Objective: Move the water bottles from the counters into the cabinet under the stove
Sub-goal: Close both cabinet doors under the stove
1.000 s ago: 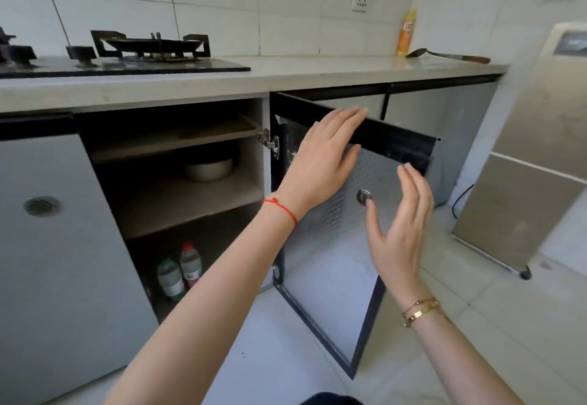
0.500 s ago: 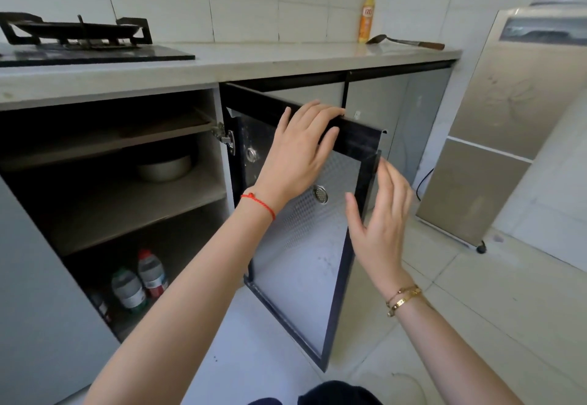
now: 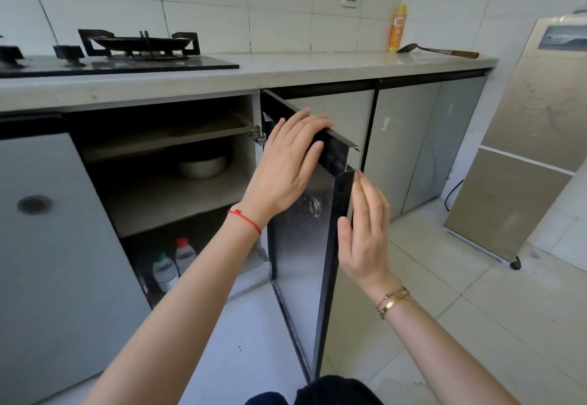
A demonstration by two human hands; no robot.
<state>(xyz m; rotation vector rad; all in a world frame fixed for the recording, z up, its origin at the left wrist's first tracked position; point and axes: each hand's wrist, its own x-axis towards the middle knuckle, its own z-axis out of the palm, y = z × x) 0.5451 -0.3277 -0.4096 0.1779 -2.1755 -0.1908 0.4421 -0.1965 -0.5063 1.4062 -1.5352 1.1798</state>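
Two clear water bottles stand side by side on the floor of the open cabinet under the stove, one with a green cap (image 3: 163,269) and one with a red cap (image 3: 184,255). The cabinet's metal door (image 3: 301,265) is swung out towards me. My left hand (image 3: 286,166) lies over the door's top edge, fingers draped across it and thumb on the inner face. My right hand (image 3: 365,233) is flat and open against the door's outer side edge, holding nothing.
A gas stove (image 3: 139,45) sits on the counter above. A metal bowl (image 3: 203,165) rests on the cabinet's middle shelf. A yellow spray bottle (image 3: 397,28) and a spatula (image 3: 435,50) lie at the counter's far right. A fridge (image 3: 524,150) stands on the right.
My left hand has settled onto the door's top edge and my right hand has come up against its side edge. The door has swung partly inward, now edge-on to me.
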